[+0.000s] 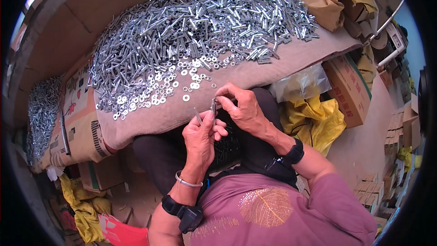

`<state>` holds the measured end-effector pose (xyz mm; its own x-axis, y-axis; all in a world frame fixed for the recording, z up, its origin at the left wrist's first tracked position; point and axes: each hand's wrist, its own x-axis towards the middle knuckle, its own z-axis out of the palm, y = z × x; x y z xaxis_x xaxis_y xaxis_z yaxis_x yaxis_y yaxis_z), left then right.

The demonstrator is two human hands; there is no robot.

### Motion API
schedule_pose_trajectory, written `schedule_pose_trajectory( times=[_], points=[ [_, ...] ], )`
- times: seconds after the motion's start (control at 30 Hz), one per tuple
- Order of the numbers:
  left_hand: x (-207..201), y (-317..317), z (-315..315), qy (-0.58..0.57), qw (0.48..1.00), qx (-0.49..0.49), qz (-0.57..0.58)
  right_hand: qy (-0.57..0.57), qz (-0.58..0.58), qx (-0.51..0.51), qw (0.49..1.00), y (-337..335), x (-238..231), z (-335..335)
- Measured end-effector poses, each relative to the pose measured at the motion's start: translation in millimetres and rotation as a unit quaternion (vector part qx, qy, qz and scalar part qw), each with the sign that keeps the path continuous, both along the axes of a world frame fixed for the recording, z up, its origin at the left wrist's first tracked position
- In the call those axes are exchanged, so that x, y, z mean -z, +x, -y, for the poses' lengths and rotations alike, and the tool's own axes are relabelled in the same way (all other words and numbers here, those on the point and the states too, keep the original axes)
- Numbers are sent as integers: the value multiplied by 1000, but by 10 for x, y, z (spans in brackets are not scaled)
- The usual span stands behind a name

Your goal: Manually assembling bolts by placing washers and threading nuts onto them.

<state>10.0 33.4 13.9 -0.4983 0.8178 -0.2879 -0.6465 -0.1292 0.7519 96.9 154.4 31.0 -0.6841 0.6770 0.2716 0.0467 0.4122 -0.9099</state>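
My left hand (200, 139) holds a silver anchor bolt (213, 106) upright between thumb and fingers, over my lap. A second thin metal bolt (197, 115) sticks out between its other fingers. Close by on the right, my right hand (243, 111) is closed in a pinch at the upper end of the upright bolt; any small part inside the pinch is hidden by the fingertips. Just beyond my hands lie many loose flat washers (186, 97), scattered on a brownish-pink cloth (236, 79). Behind them rises a large heap of silver metal sleeves and rods (205, 23).
Another pile of thin metal pieces (43, 114) lies far left, beside a metal rod (64, 132). To the right are a clear plastic bag (302, 83), a yellow sack (314, 123) and a cardboard box (348, 91). Cardboard (88, 7) walls the table's back.
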Motion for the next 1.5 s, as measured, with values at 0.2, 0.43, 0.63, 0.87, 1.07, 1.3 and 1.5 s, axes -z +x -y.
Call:
schedule_pose_trajectory(
  times=[0.2,0.43,0.63,0.87,1.07,1.3,1.5],
  points=[
    [9,92,-13,-6,1000,15,27,4,-14,19,1000,74,-23,59],
    [53,-6,6,4,988,22,151,355,-45,-45,933,67,121,-44],
    [121,-141,35,-1,994,-15,109,379,79,42,921,-112,73,-181],
    [127,-190,-66,-4,996,-38,82,440,162,60,881,-402,186,-317],
    [135,-166,-190,6,997,-25,67,388,131,56,911,-354,155,-319],
    [133,-149,-187,-10,999,-12,51,358,143,38,922,-268,230,-396],
    [96,-131,-225,-6,999,-5,34,344,119,79,928,-232,142,-391]
  ],
)
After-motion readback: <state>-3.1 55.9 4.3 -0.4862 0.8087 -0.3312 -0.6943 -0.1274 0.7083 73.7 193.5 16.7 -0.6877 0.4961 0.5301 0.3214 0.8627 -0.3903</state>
